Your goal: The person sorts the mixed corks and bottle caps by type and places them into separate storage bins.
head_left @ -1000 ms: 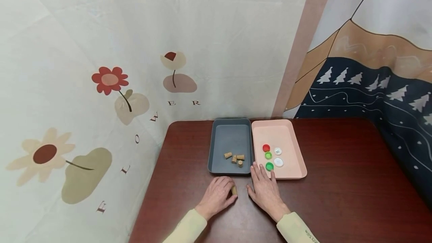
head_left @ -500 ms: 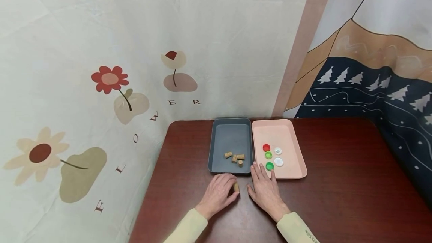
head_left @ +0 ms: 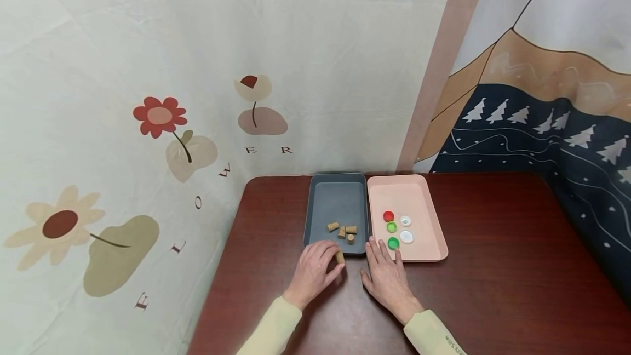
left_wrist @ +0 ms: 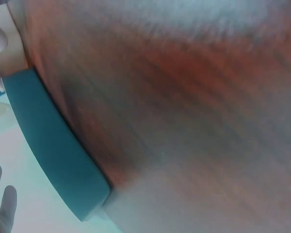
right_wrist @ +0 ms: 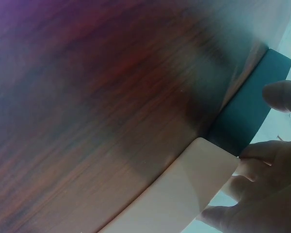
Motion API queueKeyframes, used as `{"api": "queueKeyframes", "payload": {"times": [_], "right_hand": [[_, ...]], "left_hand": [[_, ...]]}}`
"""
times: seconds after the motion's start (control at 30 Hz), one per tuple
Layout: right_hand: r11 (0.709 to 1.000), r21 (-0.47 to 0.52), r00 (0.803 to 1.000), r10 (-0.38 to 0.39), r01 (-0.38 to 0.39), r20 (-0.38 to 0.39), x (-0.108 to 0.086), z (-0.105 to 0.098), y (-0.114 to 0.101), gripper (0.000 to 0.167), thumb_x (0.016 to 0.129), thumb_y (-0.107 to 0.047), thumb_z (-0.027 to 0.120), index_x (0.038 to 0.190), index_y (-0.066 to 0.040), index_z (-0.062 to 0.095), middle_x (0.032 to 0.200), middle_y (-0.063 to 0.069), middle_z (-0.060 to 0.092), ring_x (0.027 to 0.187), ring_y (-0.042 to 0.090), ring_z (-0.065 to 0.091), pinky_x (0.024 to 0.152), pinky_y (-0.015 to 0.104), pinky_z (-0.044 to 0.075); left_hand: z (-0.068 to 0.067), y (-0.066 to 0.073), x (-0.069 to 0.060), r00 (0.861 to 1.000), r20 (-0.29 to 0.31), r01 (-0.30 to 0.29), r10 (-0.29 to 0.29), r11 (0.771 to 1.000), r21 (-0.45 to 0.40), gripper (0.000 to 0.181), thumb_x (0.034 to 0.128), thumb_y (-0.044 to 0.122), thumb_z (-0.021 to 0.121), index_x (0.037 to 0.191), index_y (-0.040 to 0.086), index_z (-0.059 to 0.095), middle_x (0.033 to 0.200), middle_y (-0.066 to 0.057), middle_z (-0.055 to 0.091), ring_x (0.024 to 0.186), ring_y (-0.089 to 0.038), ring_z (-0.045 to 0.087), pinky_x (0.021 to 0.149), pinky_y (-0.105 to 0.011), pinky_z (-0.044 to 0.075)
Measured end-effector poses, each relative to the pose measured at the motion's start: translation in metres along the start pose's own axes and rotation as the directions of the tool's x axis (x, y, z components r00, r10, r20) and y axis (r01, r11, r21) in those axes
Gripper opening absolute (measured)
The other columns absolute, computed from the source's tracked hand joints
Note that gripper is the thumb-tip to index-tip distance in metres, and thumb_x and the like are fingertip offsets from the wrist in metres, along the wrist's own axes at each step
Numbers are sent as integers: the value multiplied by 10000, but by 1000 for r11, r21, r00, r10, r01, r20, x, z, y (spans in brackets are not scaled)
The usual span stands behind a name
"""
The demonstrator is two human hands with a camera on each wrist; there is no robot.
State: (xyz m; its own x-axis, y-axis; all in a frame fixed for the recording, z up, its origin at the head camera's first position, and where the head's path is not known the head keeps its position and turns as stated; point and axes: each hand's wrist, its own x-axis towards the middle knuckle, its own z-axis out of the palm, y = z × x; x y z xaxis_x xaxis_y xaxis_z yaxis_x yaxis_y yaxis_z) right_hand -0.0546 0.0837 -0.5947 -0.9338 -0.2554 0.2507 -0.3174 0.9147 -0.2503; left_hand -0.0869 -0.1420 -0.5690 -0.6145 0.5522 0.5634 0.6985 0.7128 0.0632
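My left hand (head_left: 314,270) pinches a cork (head_left: 340,257) between thumb and fingers, close by the near edge of the grey tray (head_left: 335,196). Inside that tray lie several corks (head_left: 342,232), most on their sides. My right hand (head_left: 386,278) rests with extended fingers over the near left corner of the pink tray (head_left: 429,223). Beyond its fingertips sit a green cap (head_left: 393,243), a light green cap (head_left: 391,227), a red cap (head_left: 388,216) and two white caps (head_left: 406,236). In the left wrist view, fingers (left_wrist: 7,206) show at the lower left; the cork is hidden there.
Both trays stand side by side on a dark red-brown table (head_left: 493,267), against its far edge. Behind it hangs a pale printed cloth (head_left: 335,70), with a dark tree-patterned cloth (head_left: 522,136) on the right.
My left hand has moved forward with the cork, from the table in front of the grey tray to its near edge. The right hand stays in place.
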Motion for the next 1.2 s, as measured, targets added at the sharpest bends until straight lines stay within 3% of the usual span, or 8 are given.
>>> {"api": "queueKeyframes", "payload": {"times": [0.17, 0.6, 0.9, 1.2], "right_hand": [[1000, 3, 1000, 7, -7, 7, 0, -1, -1, 672, 892, -315, 769, 1433, 36, 580, 1532, 193, 515, 1390, 404, 504, 1077, 694, 367], [1000, 3, 999, 31, -31, 29, 1, -2, -1, 665, 902, -314, 755, 1443, 29, 573, 1542, 185, 508, 1403, 398, 492, 1092, 689, 353], [1000, -4, 1000, 22, -22, 15, 1, -1, 0, 670, 894, -320, 758, 1439, 26, 577, 1534, 184, 517, 1396, 398, 497, 1084, 689, 362], [1000, -8, 999, 23, -22, 28, 1, -2, -1, 679, 898, -329, 760, 1448, 22, 571, 1541, 177, 510, 1404, 392, 490, 1084, 681, 367]], "left_hand": [[2, -11, 5, 999, -32, 24, -24, 1000, 1, 377, 848, 330, 853, 1131, 125, 714, 1157, -22, 684, 1094, -216, 652, 906, -396, 541], [12, -30, 16, 991, -15, 131, -131, 991, 8, 365, 865, 296, 852, 1161, 118, 735, 1090, -32, 710, 1044, -228, 658, 857, -426, 544], [17, -32, 26, 961, 78, 266, -266, 964, 12, 338, 886, 280, 838, 1166, 121, 736, 1085, -24, 725, 1030, -234, 664, 849, -426, 538], [24, -29, 32, 929, 180, 321, -323, 946, 43, 362, 878, 296, 842, 1183, 127, 742, 1066, -36, 731, 967, -243, 678, 799, -413, 537]]}}
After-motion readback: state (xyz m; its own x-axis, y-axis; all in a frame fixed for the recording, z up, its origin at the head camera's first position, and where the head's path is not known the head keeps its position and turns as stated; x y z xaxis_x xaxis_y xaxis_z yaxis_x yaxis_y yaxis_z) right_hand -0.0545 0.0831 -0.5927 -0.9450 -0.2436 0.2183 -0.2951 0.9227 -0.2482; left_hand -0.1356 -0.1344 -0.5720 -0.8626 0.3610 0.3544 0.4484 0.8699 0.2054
